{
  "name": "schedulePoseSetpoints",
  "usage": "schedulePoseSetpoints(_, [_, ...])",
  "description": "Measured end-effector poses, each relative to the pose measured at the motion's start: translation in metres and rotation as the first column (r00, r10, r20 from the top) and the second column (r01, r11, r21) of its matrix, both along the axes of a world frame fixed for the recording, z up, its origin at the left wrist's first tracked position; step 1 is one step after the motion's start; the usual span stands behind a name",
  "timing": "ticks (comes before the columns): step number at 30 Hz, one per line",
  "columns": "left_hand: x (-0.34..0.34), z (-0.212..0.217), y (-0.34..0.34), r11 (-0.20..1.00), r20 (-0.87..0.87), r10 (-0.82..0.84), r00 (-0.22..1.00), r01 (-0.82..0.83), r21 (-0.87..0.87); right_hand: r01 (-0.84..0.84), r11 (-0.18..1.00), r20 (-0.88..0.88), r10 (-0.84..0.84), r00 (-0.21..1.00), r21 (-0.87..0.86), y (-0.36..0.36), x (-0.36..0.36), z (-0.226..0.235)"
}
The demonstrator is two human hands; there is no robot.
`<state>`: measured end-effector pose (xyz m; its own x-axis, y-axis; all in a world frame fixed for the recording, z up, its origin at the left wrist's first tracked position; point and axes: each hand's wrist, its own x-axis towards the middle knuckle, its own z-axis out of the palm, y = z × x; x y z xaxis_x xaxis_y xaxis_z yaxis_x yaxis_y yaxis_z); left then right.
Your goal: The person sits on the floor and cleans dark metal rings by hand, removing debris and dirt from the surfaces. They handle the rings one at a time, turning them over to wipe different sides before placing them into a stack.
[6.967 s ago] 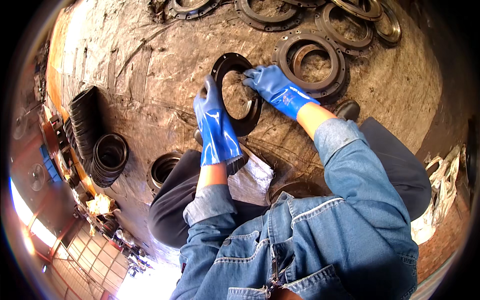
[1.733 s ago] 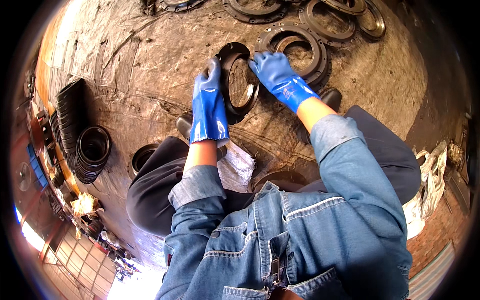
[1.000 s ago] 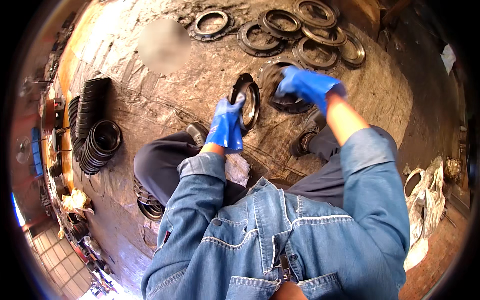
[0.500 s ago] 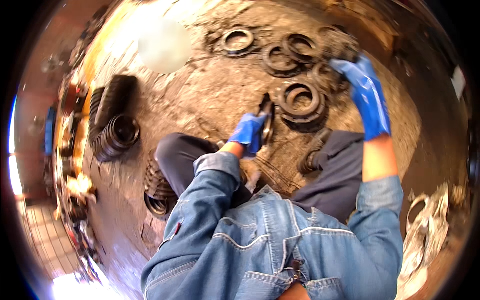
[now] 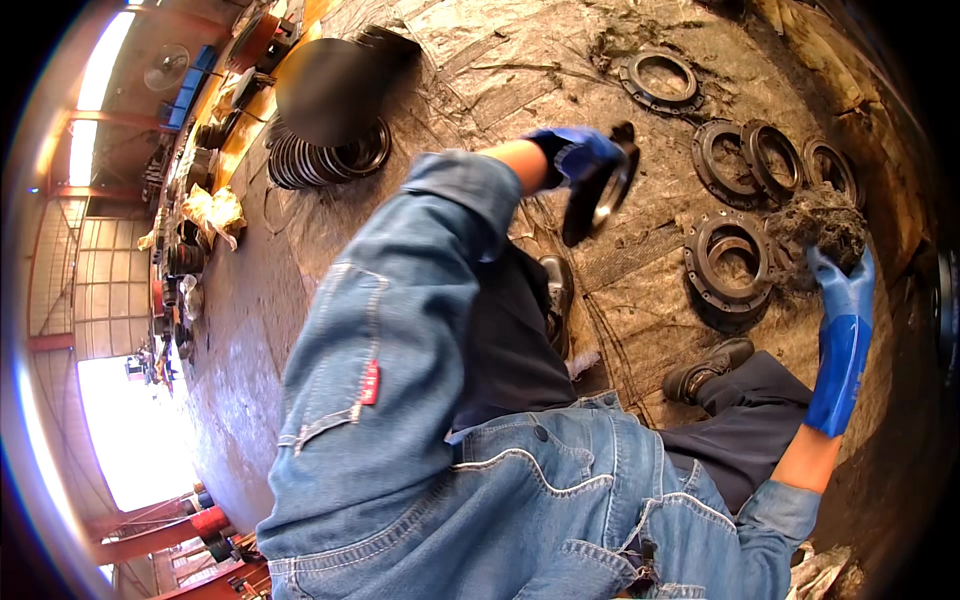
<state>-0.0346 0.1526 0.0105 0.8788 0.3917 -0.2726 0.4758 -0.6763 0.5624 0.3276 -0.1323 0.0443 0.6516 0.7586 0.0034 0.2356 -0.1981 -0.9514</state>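
Note:
My left hand (image 5: 585,152), in a blue glove, reaches out ahead of my body with its fingers closed on a dark flat metal ring (image 5: 579,212). The ring is tilted on edge, with a bright glint on its inner side. At the right, my blue-gloved right hand (image 5: 843,305) is closed on a wad of dark stringy fibres (image 5: 822,222). Beside the wad lie metal rings: a small stack with bolt holes (image 5: 697,262), a leaning ring (image 5: 757,150), a flat one (image 5: 708,165) and another (image 5: 818,155). Farther off lies a separate ring (image 5: 640,92).
A dirty sheet (image 5: 640,255) covers the floor, with my shoes (image 5: 710,370) on it. A long row of dark rings (image 5: 300,165) lies at the left, partly hidden by a blurred round patch. Beyond are a crumpled yellowish bag (image 5: 213,212) and various parts along the left side.
My view has turned to the left. My left hand has carried the ring outward, away from my lap. The right hand still grips the fibre wad, now nearer the stacked rings.

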Motion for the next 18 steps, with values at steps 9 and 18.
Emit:
schedulePoseSetpoints(9, [-0.165,-0.016,0.006,0.487,0.041,0.863,0.503,-0.807,-0.336,0.026,0.998,0.036,-0.024,0.999,-0.053,-0.006,0.048,-0.041])
schedulePoseSetpoints(18, [-0.263,-0.090,-0.029,-0.025,-0.074,0.997,0.020,-0.828,-0.560,0.096,0.992,-0.221,-0.113,0.969,-0.087,-0.004,0.031,-0.033])
